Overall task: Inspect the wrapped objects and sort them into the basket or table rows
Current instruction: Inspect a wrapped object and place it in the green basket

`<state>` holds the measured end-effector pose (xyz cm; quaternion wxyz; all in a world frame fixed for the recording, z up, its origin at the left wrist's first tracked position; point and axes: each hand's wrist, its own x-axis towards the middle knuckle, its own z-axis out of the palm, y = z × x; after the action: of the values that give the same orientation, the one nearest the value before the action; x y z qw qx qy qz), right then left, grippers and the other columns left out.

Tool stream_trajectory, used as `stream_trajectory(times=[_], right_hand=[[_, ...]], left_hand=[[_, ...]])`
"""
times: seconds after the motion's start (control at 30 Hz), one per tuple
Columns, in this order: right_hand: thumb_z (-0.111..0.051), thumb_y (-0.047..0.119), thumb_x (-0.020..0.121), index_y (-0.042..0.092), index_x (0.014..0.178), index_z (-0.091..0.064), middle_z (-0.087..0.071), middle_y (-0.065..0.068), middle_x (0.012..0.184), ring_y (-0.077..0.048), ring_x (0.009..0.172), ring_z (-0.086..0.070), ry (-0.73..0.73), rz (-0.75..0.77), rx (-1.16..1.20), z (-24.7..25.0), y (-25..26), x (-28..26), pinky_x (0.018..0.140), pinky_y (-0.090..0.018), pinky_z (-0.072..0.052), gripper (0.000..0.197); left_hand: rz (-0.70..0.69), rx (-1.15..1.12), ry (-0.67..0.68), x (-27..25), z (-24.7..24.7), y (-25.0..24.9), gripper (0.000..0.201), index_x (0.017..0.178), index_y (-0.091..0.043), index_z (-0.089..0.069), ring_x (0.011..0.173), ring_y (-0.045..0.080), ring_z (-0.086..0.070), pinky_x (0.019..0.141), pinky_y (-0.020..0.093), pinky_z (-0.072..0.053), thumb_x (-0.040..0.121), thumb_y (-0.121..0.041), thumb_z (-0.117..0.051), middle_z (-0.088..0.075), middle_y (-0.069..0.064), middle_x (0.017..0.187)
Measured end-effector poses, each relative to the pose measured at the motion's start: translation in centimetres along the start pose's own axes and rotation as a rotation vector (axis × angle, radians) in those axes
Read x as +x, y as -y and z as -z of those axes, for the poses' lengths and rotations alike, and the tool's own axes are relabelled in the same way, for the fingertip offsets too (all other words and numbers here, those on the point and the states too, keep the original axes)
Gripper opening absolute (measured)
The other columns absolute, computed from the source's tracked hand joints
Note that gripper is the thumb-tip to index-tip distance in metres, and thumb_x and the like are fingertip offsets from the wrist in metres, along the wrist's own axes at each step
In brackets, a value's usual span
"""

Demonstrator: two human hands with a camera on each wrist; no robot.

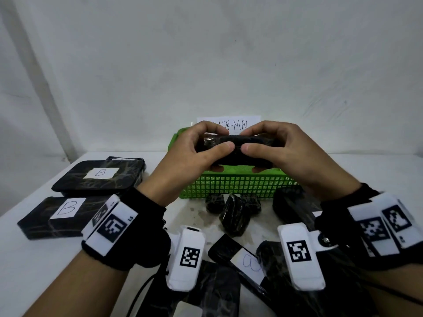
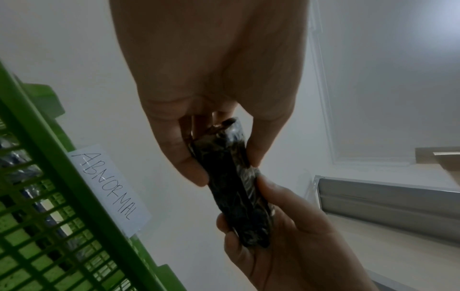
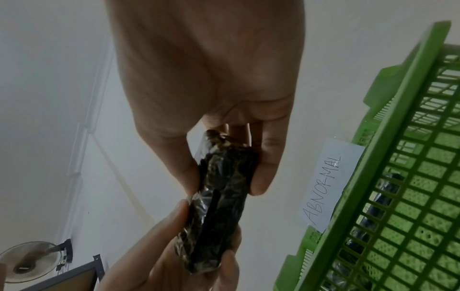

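Both hands hold one black wrapped object (image 1: 235, 148) up off the surface (image 1: 29, 266), level and lengthwise between them, above the near wall of the green basket (image 1: 233, 186). The left hand (image 1: 194, 154) has a closed grip on its left end, thumb on the near face and fingers curled over the top; the right hand (image 1: 281, 154) grips the right end the same way, and the two thumb tips nearly meet at the middle of the object. In the left wrist view the object (image 2: 234, 189) shows as a narrow bar in crinkled clear film, pinched at one end by the left hand (image 2: 211, 88) and at the other by the right hand (image 2: 286, 236).

Behind the grip, a paper label (image 2: 109, 189) reading ABNORMAL stands at the basket's far rim. Below the grip and just in front of the basket lie several small wrapped pieces (image 1: 233, 213). Well to the left of the grip lie two flat wrapped packs with white labels marked B (image 1: 98, 177), (image 1: 59, 216). Nearer the person than the grip lies another labelled pack (image 1: 240, 259).
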<state>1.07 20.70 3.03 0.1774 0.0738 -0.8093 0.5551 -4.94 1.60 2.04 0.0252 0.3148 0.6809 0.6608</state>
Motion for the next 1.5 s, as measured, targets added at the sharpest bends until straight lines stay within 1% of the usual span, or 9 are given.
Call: stream_trajectory(times=[0.13,0.37,0.53,0.7,0.93,1.13,1.27,1.37,1.5], right_hand=[[-0.078,0.010,0.085,0.017,0.102,-0.074,-0.077,-0.010,0.102,-0.022,0.092,-0.076,-0.016,0.032,0.000,0.0,0.0,0.0,0.069,-0.031,-0.060,0.018],[-0.081,0.010,0.083,0.010,0.096,-0.074,-0.076,-0.009,0.081,-0.021,0.070,-0.074,-0.117,0.104,-0.085,-0.8,-0.3,0.2,0.057,-0.029,-0.057,0.015],[-0.081,0.012,0.084,0.012,0.099,-0.074,-0.076,-0.005,0.086,-0.017,0.075,-0.075,-0.125,0.140,-0.100,-0.9,-0.6,0.3,0.065,-0.031,-0.058,0.017],[-0.078,0.005,0.083,0.018,0.105,-0.070,-0.076,0.000,0.100,-0.015,0.098,-0.073,-0.141,0.315,-0.092,-0.7,-0.1,0.1,0.090,-0.034,-0.059,0.026],[-0.071,0.028,0.082,0.021,0.120,-0.065,-0.072,0.003,0.120,-0.009,0.109,-0.070,-0.014,0.167,0.039,-0.4,-0.1,-0.1,0.084,-0.025,-0.055,0.040],[-0.078,0.021,0.072,0.023,0.100,-0.070,-0.079,-0.002,0.091,-0.018,0.083,-0.075,-0.116,0.175,0.041,-0.6,-0.2,0.1,0.079,-0.034,-0.058,0.030],[-0.082,0.014,0.082,0.024,0.089,-0.065,-0.075,0.005,0.077,-0.008,0.067,-0.069,-0.172,0.246,-0.030,-0.9,-0.1,0.0,0.066,-0.024,-0.052,0.020],[-0.080,0.010,0.082,0.020,0.094,-0.062,-0.074,0.007,0.085,-0.005,0.079,-0.071,-0.158,0.263,-0.034,-1.0,0.0,0.0,0.073,-0.020,-0.052,0.023],[-0.075,0.004,0.080,0.015,0.107,-0.062,-0.074,-0.003,0.109,-0.017,0.105,-0.071,-0.090,0.315,-0.005,-0.9,0.0,-0.1,0.093,-0.034,-0.056,0.032]], left_hand=[[0.054,0.012,0.025,0.0,0.0,0.0,0.019,0.110,-0.010,-0.064,0.085,0.009,-0.071,0.068,0.030,-0.062,0.092,-0.017,-0.066,-0.068,0.002,0.095],[-0.009,0.138,-0.015,0.2,-0.3,0.1,0.015,0.101,-0.002,-0.066,0.062,0.006,-0.061,0.048,0.023,-0.051,0.090,-0.012,-0.070,-0.064,0.001,0.075],[-0.019,0.133,-0.043,0.1,-0.3,0.1,0.018,0.104,-0.004,-0.064,0.070,0.007,-0.067,0.054,0.025,-0.055,0.090,-0.012,-0.071,-0.067,0.003,0.085],[0.128,-0.089,0.054,-0.2,-0.1,-1.0,0.023,0.111,-0.014,-0.063,0.082,0.023,-0.073,0.070,0.030,-0.060,0.092,-0.027,-0.065,-0.073,0.001,0.096],[-0.020,-0.147,-0.017,-0.2,-0.2,-0.8,0.014,0.103,-0.007,-0.061,0.085,0.021,-0.067,0.076,0.026,-0.058,0.090,-0.006,-0.066,-0.065,0.014,0.098],[-0.089,-0.034,-0.040,-0.2,-0.5,-0.4,0.018,0.096,-0.015,-0.065,0.075,0.012,-0.065,0.068,0.024,-0.055,0.084,-0.010,-0.076,-0.068,0.002,0.086],[-0.114,0.039,-0.105,-0.2,-1.0,-0.2,0.015,0.092,-0.022,-0.064,0.074,0.013,-0.066,0.065,0.035,-0.058,0.080,-0.023,-0.073,-0.069,-0.003,0.080],[-0.118,0.057,-0.097,-0.2,-0.8,-0.4,0.017,0.095,-0.022,-0.063,0.073,0.010,-0.065,0.065,0.033,-0.057,0.081,-0.019,-0.072,-0.070,-0.005,0.085],[0.011,-0.008,0.047,-0.4,0.0,-1.0,0.041,0.120,-0.018,-0.058,0.080,0.010,-0.068,0.065,0.030,-0.058,0.083,-0.012,-0.077,-0.069,-0.005,0.097]])
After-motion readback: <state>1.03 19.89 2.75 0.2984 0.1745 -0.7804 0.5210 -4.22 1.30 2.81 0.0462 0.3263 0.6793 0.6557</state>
